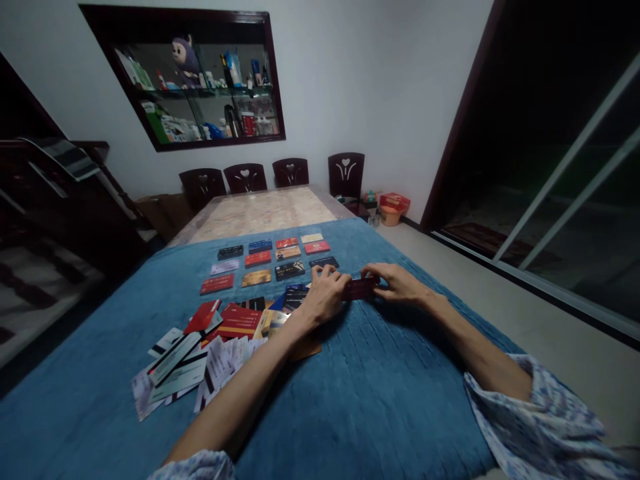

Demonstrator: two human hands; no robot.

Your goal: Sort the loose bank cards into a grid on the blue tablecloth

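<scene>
Between my two hands is a dark red stack of cards (360, 289), held just over the blue cloth. My left hand (326, 293) grips its left end, with the fingers bent. At the other end, the thumb and fingers of my right hand (395, 283) pinch it. Beyond my left hand, small stacks of cards lie in rows, among them a black stack (290, 269), a gold stack (257, 277) and a red stack (217, 284). A loose heap of cards (183, 373), white, red and gold, spreads left of my left forearm, which hides part of it.
The blue cloth (400, 373) covers the near part of the table, and its bare marble-look top (265, 207) shows beyond. Several dark chairs (346, 175) stand along the far side. An orange bucket (391, 215) sits on the floor, with a sliding glass door (565, 167) at right.
</scene>
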